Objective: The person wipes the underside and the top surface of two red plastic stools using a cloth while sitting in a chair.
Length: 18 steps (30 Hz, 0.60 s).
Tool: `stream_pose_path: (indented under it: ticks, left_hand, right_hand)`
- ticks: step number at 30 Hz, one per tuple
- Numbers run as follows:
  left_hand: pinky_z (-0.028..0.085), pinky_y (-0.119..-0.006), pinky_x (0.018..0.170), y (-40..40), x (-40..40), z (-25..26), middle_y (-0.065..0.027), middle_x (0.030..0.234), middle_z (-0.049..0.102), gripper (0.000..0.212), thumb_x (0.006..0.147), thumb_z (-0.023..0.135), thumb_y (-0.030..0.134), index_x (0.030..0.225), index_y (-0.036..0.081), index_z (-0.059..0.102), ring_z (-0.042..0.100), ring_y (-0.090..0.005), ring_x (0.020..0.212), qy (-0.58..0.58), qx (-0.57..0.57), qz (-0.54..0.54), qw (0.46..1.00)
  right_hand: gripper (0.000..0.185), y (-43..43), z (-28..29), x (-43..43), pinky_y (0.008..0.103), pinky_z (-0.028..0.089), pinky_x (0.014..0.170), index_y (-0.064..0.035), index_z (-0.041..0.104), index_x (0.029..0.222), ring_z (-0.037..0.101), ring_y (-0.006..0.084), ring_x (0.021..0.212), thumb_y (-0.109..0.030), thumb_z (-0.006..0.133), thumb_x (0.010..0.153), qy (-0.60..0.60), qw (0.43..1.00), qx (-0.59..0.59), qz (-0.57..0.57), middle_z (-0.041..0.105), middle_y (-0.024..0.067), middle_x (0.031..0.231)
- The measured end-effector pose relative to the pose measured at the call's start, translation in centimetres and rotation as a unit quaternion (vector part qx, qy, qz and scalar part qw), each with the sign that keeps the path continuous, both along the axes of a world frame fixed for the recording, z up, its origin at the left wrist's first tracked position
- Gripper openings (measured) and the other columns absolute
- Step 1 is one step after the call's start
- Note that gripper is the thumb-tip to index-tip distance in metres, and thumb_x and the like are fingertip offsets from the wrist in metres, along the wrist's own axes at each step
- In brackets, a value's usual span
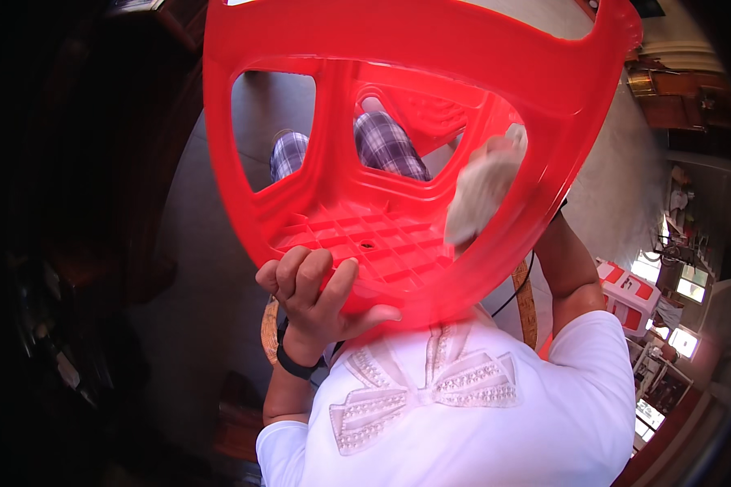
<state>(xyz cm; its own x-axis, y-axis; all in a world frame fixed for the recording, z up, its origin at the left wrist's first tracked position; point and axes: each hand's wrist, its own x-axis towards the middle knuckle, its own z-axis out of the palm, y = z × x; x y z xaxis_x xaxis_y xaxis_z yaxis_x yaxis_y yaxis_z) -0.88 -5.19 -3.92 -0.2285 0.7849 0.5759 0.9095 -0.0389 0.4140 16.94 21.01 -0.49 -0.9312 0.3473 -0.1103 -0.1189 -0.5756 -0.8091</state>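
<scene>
A red plastic stool (414,36) is tilted before my chest, its ribbed seat underside (365,234) towards me. My left hand (310,295) grips its near lower edge, with the thumb stretched along the rim. Inside the frame, a light cloth (484,192) is bunched in my right hand (496,146), close to the inner wall on the right. Most of that hand is hidden by the cloth and the stool, and it looks blurred. Through the stool's openings, checked trousers (387,143) show on my legs.
Behind my arms are the woven-looking curved arms of a chair (525,304). White and red plastic stools (630,295) stand at the right. Dark wooden furniture (140,152) lines the left, and a wooden cabinet (670,100) is at the upper right. A thin black cable (515,292) hangs near my right arm.
</scene>
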Motion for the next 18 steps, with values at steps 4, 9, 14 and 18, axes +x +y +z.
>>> stream_pose_path:
  ticks: [4, 9, 14, 18]
  left_hand:
    - [0.029, -0.043, 0.091, 0.4, 0.0, 0.2, -0.0042, 0.101, 0.053, 0.07, 0.07, 0.061, 0.082, 0.1, 0.018, 0.06, 0.05, -0.0246, 0.102, -0.014, 0.002, 0.007, 1.0]
    - [0.028, -0.042, 0.091, 1.0, -0.1, 0.6, -0.0023, 0.099, 0.053, 0.068, 0.069, 0.063, 0.082, 0.098, 0.02, 0.061, 0.049, -0.0226, 0.101, -0.009, 0.004, -0.003, 1.0]
    - [0.028, -0.042, 0.091, 0.5, -0.4, 0.1, -0.0026, 0.099, 0.054, 0.071, 0.068, 0.064, 0.082, 0.099, 0.018, 0.062, 0.05, -0.0228, 0.1, -0.028, 0.007, 0.003, 1.0]
    - [0.03, -0.041, 0.092, 1.5, -1.9, 0.0, -0.0033, 0.099, 0.056, 0.075, 0.066, 0.066, 0.081, 0.102, 0.015, 0.062, 0.052, -0.0241, 0.101, -0.053, 0.013, 0.02, 0.998]
  right_hand:
    - [0.035, -0.4, -1.7, -0.8, 0.0371, 0.042, 0.06, 0.0027, 0.061, 0.082, 0.055, 0.0181, 0.066, -0.031, 0.068, 0.092, 0.02, 0.94, -0.064, 0.333, 0.058, 0.0078, 0.073]
    - [0.033, -1.7, -2.3, -3.2, 0.0316, 0.041, 0.061, 0.0081, 0.06, 0.088, 0.053, 0.01, 0.071, -0.023, 0.067, 0.095, -0.125, 0.778, -0.029, 0.615, 0.058, 0.0055, 0.074]
    - [0.026, -1.0, -3.5, -2.4, 0.0325, 0.045, 0.063, 0.0056, 0.063, 0.092, 0.059, 0.0114, 0.077, -0.02, 0.069, 0.092, -0.132, 0.828, 0.126, 0.531, 0.064, 0.0066, 0.082]
    - [0.023, 0.7, -4.8, 1.2, 0.0322, 0.049, 0.069, 0.0015, 0.065, 0.101, 0.063, 0.0143, 0.083, -0.019, 0.069, 0.091, -0.101, 0.907, 0.368, 0.177, 0.068, 0.0074, 0.092]
